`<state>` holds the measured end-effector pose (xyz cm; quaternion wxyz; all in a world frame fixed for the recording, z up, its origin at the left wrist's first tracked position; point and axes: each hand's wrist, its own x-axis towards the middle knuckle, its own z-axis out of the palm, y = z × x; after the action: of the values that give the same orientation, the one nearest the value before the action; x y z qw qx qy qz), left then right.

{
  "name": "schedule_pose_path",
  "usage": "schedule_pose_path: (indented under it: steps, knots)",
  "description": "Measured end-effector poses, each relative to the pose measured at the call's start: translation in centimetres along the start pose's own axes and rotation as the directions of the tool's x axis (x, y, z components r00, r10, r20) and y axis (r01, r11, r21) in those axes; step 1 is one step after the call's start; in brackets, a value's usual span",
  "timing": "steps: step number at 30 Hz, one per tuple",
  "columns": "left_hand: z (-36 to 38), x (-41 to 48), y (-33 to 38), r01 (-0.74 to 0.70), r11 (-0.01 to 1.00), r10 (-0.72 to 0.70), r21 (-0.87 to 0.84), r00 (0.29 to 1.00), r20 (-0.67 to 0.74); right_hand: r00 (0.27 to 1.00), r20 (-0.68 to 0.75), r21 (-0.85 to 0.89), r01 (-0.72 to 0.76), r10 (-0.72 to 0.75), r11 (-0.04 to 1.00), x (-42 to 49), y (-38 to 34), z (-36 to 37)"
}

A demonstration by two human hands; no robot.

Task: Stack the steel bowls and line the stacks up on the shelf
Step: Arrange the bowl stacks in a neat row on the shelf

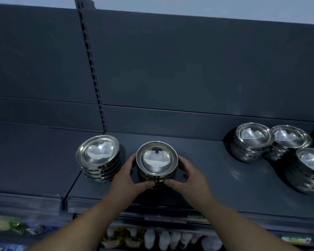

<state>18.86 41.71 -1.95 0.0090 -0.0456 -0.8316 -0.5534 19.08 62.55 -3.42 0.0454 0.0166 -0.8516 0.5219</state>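
middle stack of steel bowls sitting on grey shelf, between both hands | left hand curling round its left side | right hand cupping right side | left stack standing just beside | three stacks sitting far right

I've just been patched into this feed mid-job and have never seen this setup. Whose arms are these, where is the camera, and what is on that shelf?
There is no machine here: a person works with bare hands, and the one picture comes from a camera worn on their head, looking forward and down. The left hand and right hand curl round the middle stack of steel bowls on the dark shelf. The left stack stands beside it, apart. Three more crowd the right end: rear stack, corner stack, front stack. Lower down, bottles show.
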Motion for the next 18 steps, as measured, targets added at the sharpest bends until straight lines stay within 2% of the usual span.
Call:
schedule_pose_path:
  steps: [18]
  knots:
    - [0.0,0.4,-0.7,-0.019,0.999,0.018,0.028,0.999,0.035,0.999,0.014,0.060,-0.031,0.031,0.998,-0.2,0.8,0.6]
